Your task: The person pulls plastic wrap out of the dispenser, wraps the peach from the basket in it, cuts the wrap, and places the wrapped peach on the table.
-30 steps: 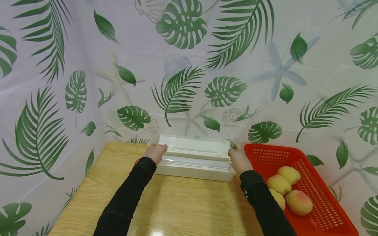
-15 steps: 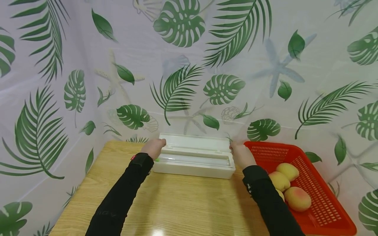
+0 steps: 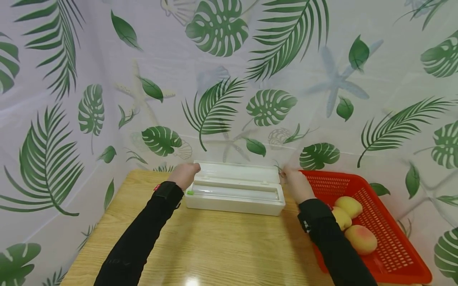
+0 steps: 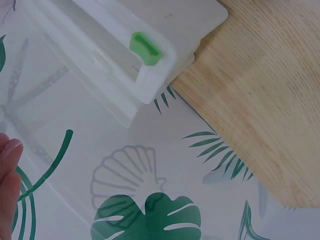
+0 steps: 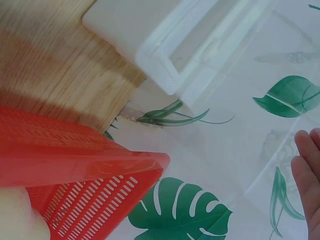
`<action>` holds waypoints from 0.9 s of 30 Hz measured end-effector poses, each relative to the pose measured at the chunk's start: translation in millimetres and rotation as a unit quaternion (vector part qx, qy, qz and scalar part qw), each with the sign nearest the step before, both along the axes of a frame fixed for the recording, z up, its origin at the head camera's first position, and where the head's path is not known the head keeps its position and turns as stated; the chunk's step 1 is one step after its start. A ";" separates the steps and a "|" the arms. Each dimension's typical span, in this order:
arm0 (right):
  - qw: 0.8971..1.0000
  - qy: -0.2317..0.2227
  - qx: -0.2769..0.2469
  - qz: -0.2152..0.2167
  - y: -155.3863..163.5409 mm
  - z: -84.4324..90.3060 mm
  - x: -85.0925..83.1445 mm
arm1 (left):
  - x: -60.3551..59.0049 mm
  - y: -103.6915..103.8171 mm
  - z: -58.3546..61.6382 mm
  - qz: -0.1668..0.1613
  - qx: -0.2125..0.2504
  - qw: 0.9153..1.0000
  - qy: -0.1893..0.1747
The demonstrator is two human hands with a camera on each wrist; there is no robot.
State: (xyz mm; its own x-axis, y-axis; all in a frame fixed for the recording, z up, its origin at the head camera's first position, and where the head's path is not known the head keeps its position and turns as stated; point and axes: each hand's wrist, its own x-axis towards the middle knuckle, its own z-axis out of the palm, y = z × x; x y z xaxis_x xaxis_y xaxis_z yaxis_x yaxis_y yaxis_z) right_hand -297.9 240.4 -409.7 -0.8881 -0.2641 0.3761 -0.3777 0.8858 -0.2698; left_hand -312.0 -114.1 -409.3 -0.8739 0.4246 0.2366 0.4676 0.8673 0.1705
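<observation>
A long white cling film dispenser (image 3: 234, 205) lies at the back of the wooden table, its lid (image 3: 236, 173) tipped back against the wall. A clear-looking roll (image 3: 232, 192) shows inside. At the left end sits a green slider (image 4: 145, 48). My left hand (image 3: 184, 176) is just beside the lid's left end; in the left wrist view its fingertips (image 4: 9, 172) appear apart from the box. My right hand (image 3: 298, 186) is beside the right end, and its fingers (image 5: 306, 172) show nothing held. Part of each hand lies outside its wrist view.
A red perforated basket (image 3: 325, 185) holding several peaches (image 3: 361, 239) stands to the right, partly under my right forearm. A leaf-patterned sheet (image 3: 229, 79) hangs close behind the dispenser. The wooden table (image 3: 222, 246) extends in front.
Both hands have drawn outward from the lid's ends, left hand to the left and right hand to the right. The green slider has come fully into view. The lid stays tipped back.
</observation>
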 end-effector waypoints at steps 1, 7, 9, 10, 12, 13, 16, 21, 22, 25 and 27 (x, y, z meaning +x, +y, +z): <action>1.000 0.002 0.000 0.003 0.2 1.4 1.0 | 1.0 -0.1 1.8 -0.001 0.002 1.000 0.001; 1.000 0.014 -0.007 0.012 1.3 7.3 6.6 | 7.1 -1.0 12.9 -0.003 0.006 1.000 0.014; 1.000 0.018 -0.012 0.009 2.0 8.0 7.6 | 8.6 -1.2 15.4 -0.004 0.006 1.000 0.021; 1.000 0.024 -0.015 0.009 2.6 8.3 8.0 | 9.3 -1.2 16.4 -0.005 0.007 1.000 0.024; 0.999 0.039 -0.023 0.010 3.4 8.8 8.5 | 10.3 -1.1 17.8 -0.006 0.008 0.999 0.030; 0.998 0.051 -0.027 0.012 3.6 9.2 8.7 | 10.8 -1.2 18.5 -0.007 0.008 0.999 0.035; 0.995 0.089 -0.045 0.022 3.2 11.1 9.8 | 12.3 -1.6 20.7 -0.008 0.010 0.999 0.048; 0.991 0.105 -0.083 0.029 -0.2 15.0 13.2 | 16.2 -2.7 26.4 -0.012 0.019 0.996 0.082; 0.990 0.097 -0.094 0.027 -0.8 15.1 13.7 | 17.2 -2.9 27.5 -0.013 0.021 0.996 0.090; 0.988 0.068 -0.139 0.021 -2.9 15.9 16.4 | 20.6 -3.1 29.9 -0.012 0.028 0.994 0.103; 0.984 0.057 -0.166 0.017 -4.2 17.1 18.0 | 23.3 -2.8 31.6 -0.011 0.035 0.994 0.107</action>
State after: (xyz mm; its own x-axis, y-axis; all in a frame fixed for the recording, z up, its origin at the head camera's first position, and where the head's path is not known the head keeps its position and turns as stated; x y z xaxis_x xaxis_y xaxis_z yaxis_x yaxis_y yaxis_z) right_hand -280.0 236.1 -392.6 -0.8281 -0.1386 0.5432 -0.4496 0.7430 -0.4958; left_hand -288.7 -116.9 -377.7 -0.7912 0.4200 0.4445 0.5188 0.8458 0.1244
